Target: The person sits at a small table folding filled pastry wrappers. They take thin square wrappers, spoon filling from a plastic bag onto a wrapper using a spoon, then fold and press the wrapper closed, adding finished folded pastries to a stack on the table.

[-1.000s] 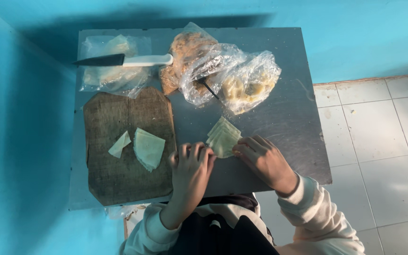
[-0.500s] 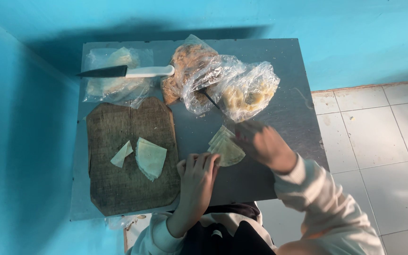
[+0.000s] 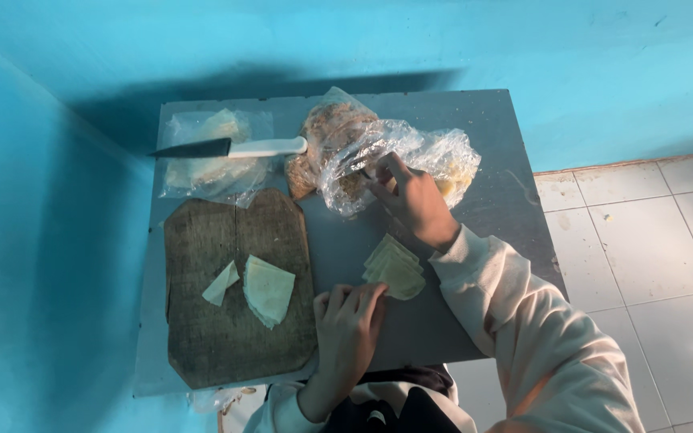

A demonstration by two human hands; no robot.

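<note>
A grey table (image 3: 491,144) against blue walls carries a worn wooden board (image 3: 202,321) bearing two pale cut wedges (image 3: 266,289), a white-handled knife (image 3: 234,147) lying on a flat bag, and a crumpled clear plastic bag (image 3: 346,160). The right hand (image 3: 415,200) reaches into that bag's mouth — whether its fingers pinch anything cannot be told. The left hand (image 3: 349,325) rests flat and open on the table, fingertips just beside a small stack of pale wedges (image 3: 395,269).
</note>
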